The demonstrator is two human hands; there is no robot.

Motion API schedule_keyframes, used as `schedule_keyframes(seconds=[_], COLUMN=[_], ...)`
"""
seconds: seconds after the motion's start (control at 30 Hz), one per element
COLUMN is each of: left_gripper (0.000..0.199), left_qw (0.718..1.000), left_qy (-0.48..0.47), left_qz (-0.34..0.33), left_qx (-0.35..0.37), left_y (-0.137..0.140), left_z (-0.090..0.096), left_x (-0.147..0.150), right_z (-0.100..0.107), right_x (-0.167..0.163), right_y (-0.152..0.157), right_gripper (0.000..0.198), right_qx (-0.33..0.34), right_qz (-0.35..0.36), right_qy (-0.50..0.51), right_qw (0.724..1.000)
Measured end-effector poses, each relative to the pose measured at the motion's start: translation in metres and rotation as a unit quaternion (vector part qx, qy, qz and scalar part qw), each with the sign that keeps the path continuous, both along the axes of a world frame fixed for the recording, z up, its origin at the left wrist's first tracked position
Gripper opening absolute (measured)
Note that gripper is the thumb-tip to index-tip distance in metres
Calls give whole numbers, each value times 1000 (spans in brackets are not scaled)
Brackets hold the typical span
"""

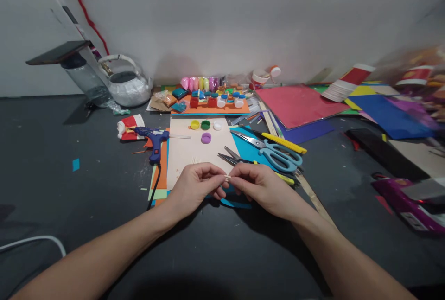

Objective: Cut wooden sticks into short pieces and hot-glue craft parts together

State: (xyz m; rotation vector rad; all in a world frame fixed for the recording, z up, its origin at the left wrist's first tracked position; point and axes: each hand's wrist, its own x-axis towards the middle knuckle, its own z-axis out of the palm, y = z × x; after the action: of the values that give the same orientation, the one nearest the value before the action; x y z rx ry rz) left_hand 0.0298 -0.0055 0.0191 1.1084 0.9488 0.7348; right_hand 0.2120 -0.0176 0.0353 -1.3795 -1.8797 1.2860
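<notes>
Both hands' grip pinches a small wooden stick (227, 178) above the cluttered dark table (52, 151).

A small pale stick (227, 178) is pinched between left hand (194, 185) and right hand (266, 188). Blue scissors (274, 152) are seen just beyond, on cream paper (194, 149).

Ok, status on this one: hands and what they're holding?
Left hand and right hand both pinch small pale wooden stick. Blue-handled scissors lie just beyond.

Matt dark tabletop (52, 161), a bit scuffed. Smooth beige paper sheet (194, 147) on it, shiny metal blades and glossy blue plastic handles on the scissors (274, 151) just right of that sheet. Tiny pale wooden-looking stick (227, 178) at the sheet's near edge.
</notes>
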Motion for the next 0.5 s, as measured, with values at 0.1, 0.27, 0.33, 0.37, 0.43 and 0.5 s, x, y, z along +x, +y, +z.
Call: schedule_keyframes(seconds=[0.1,0.27,0.33,0.37,0.43,0.5], left_gripper=[27,31,26,24,21,19], left_qw=[1000,1000,1000,1000,1000,1000], left_qy=[-6,-10,-6,-4,1,8], left_qz=[-1,-19,-25,-27,-29,-28], left_qx=[4,-16,-15,-14,-11,-6], left_y=[1,2,2,2,2,2], left_z=[2,1,0,-1,-2,-3], left_x=[0,-2,-3,-3,-2,-2], right_z=[1,0,-1,-1,-2,-2], right_x=[1,2,2,2,1,0], right_y=[0,1,1,0,0,0], right_gripper=[24,25,25,25,26,26], right_qx=[4,9,8,7,5,2], right_qz=[-4,3,5,6,10,13], right_qy=[-4,-7,-9,-10,-9,-4], right_qw=[1000,1000,1000,1000,1000,1000])
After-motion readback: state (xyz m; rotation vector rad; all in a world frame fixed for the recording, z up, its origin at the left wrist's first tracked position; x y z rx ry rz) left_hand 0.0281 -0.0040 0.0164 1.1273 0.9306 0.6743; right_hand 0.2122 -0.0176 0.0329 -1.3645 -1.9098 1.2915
